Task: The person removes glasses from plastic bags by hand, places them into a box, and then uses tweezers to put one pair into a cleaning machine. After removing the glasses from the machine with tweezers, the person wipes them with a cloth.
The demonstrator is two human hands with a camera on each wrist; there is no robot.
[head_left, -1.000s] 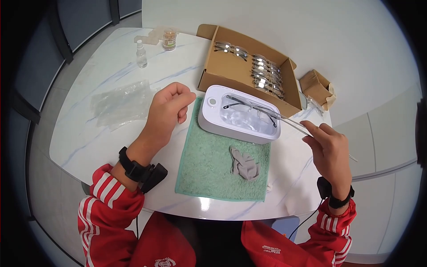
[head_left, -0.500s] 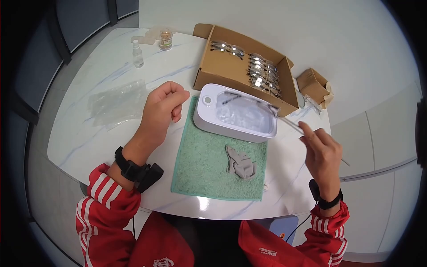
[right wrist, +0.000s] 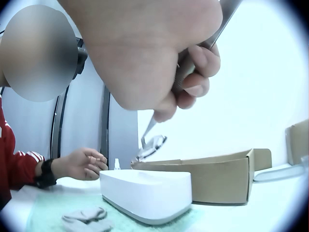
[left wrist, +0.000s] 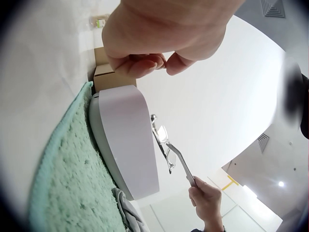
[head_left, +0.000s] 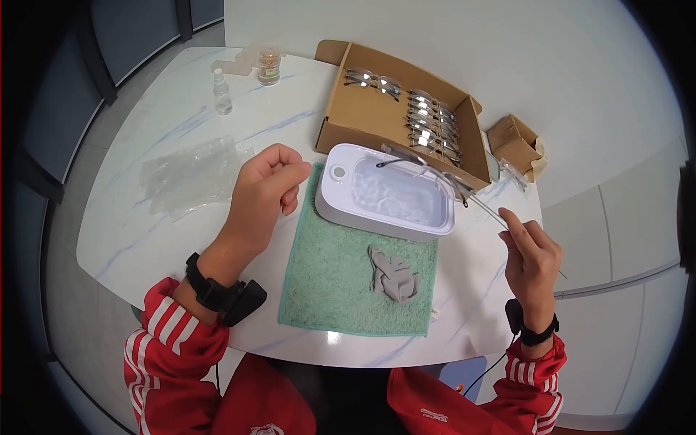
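My right hand (head_left: 533, 250) pinches long metal tweezers (head_left: 482, 206), whose tips grip a pair of thin-framed glasses (head_left: 424, 168). The glasses hang in the air over the far right rim of the white cleaning tub (head_left: 384, 221), which holds water. In the right wrist view the glasses (right wrist: 152, 145) sit clearly above the tub (right wrist: 145, 191). My left hand (head_left: 268, 185) rests on the table just left of the tub, its fingers curled into a fist with nothing in it. The left wrist view shows those curled fingers (left wrist: 145, 63) beside the tub (left wrist: 128, 140).
The tub stands on a green towel (head_left: 326, 290) with a crumpled grey cloth (head_left: 395, 274). Behind it is an open cardboard box (head_left: 362, 109) with several glasses (head_left: 431, 123). Plastic bags (head_left: 188, 174), a spray bottle (head_left: 221, 93) and a jar (head_left: 269, 67) lie left; a small box (head_left: 515, 145) sits right.
The glasses have come up out of the tub's water and now hang above its far right rim on the tweezers. My right hand has shifted slightly. The left fist stays put.
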